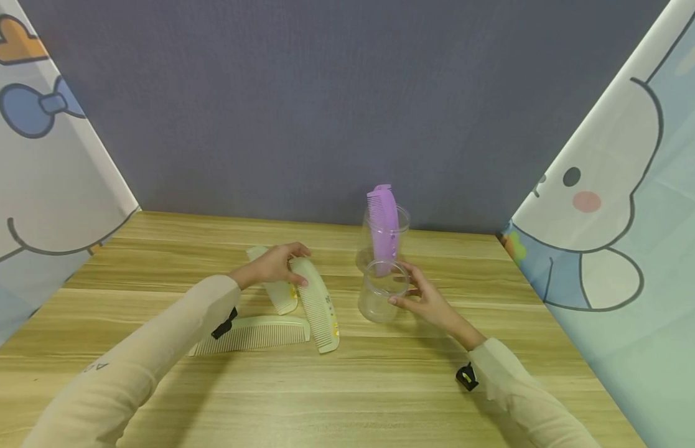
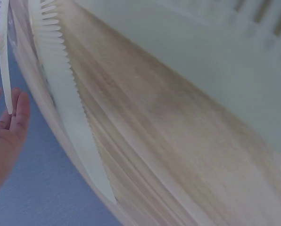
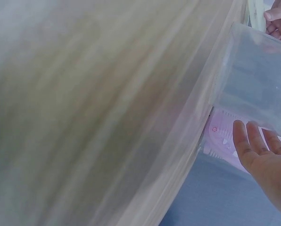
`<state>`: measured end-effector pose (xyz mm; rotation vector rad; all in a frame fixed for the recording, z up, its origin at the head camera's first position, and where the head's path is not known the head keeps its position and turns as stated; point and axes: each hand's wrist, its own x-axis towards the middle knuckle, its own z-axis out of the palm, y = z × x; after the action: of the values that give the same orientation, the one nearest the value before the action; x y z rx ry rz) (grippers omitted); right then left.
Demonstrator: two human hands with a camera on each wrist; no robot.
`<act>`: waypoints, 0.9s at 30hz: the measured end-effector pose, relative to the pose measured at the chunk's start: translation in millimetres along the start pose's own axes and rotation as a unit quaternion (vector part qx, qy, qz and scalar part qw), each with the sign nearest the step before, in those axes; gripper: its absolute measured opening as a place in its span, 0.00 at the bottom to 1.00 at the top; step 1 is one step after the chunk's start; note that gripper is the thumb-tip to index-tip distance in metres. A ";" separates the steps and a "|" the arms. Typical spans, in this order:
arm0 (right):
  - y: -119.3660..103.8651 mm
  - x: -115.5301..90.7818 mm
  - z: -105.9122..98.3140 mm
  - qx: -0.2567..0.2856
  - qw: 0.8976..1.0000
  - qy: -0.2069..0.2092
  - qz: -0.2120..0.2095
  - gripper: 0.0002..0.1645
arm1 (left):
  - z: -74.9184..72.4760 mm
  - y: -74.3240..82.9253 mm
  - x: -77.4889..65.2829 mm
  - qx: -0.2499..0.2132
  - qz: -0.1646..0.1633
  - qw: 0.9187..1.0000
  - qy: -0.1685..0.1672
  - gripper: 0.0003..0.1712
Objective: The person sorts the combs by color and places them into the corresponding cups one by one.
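My left hand (image 1: 271, 264) pinches the top end of a pale yellow-green comb (image 1: 319, 308) between thumb and fingers. That comb slants toward me, and the left wrist view shows it edge-on between the fingers. My right hand (image 1: 431, 306) holds the side of a clear plastic cup (image 1: 375, 306), thumb at the front and fingers spread along the wall. Two more pale combs lie on the table: one (image 1: 280, 294) beneath the left hand, another (image 1: 263, 335) crosswise nearer me, partly behind the left wrist's black strap.
Behind the held cup stands a second clear cup (image 1: 404, 231) with a purple comb (image 1: 384, 218) upright in it. The wooden table (image 1: 347, 398) ends at a dark grey panel (image 1: 325, 112). Cartoon-printed cloths hang at the left and right sides.
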<state>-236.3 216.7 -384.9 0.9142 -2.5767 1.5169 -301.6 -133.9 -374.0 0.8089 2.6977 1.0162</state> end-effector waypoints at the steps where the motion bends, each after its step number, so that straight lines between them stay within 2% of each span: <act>1: 0.2 0.0 0.0 0.000 1.000 0.001 0.000 0.43 | -0.3 0.4 0.7 -0.006 0.002 1.000 0.003 0.39; 17: -0.1 -0.1 0.3 -0.001 1.000 0.005 0.010 0.43 | -7.9 15.3 1.9 -0.088 0.000 0.996 0.027 0.35; 21: 0.0 -0.3 0.3 -0.003 1.000 0.006 0.010 0.43 | -8.0 20.5 2.0 -0.146 -0.001 0.989 0.034 0.34; 24: -0.5 -0.4 0.6 -0.003 1.000 0.008 0.010 0.43 | -6.9 24.7 1.9 -0.191 -0.015 0.980 0.045 0.34; 27: -1.1 -0.6 1.0 -0.003 1.000 0.009 0.009 0.43 | -5.7 29.2 1.9 -0.216 -0.038 0.974 0.064 0.34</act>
<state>-235.0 215.8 -384.7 0.8747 -2.5835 1.5147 -292.3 -117.8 -350.6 0.5678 2.4353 1.6041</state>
